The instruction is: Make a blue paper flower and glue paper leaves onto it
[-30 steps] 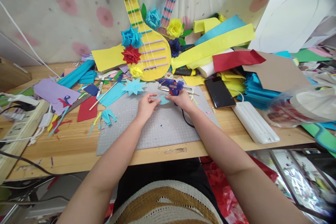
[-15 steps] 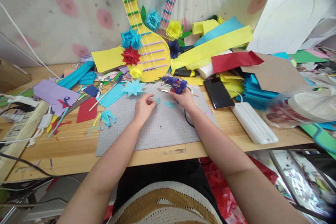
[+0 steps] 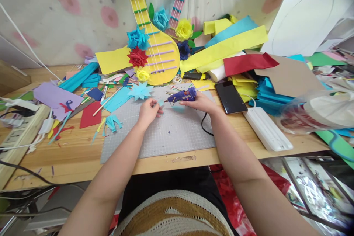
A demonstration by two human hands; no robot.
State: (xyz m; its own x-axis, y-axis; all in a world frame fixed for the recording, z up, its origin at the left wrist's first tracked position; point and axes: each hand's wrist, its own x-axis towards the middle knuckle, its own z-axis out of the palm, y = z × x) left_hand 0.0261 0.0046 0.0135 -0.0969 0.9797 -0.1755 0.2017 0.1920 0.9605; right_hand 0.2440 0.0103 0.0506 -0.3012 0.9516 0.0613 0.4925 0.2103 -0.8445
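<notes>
My right hand (image 3: 198,102) is wrapped round a blue hot glue gun (image 3: 181,96), whose nozzle points left toward my other hand. A dark cord (image 3: 205,127) trails below it. My left hand (image 3: 151,110) is closed in a pinch on a small light-blue paper piece (image 3: 160,102), mostly hidden by the fingers. Another light-blue piece (image 3: 180,107) lies on the grey cutting mat (image 3: 171,140), partly under the glue gun. Just beyond my left hand sits a light-blue paper star flower (image 3: 141,90). Scissors (image 3: 170,93) lie behind the glue gun, largely covered.
A yellow paper guitar (image 3: 163,59) with paper flowers leans at the back. On the right lie a phone (image 3: 231,97), a white power strip (image 3: 268,129) and stacked coloured paper (image 3: 226,48). Paper scraps (image 3: 91,115) and a power socket board (image 3: 22,132) fill the left.
The glue gun has turned from pointing up-left to lying nearly level, its nozzle now closer to my left hand. My right hand has shifted slightly right; the left has moved a little left.
</notes>
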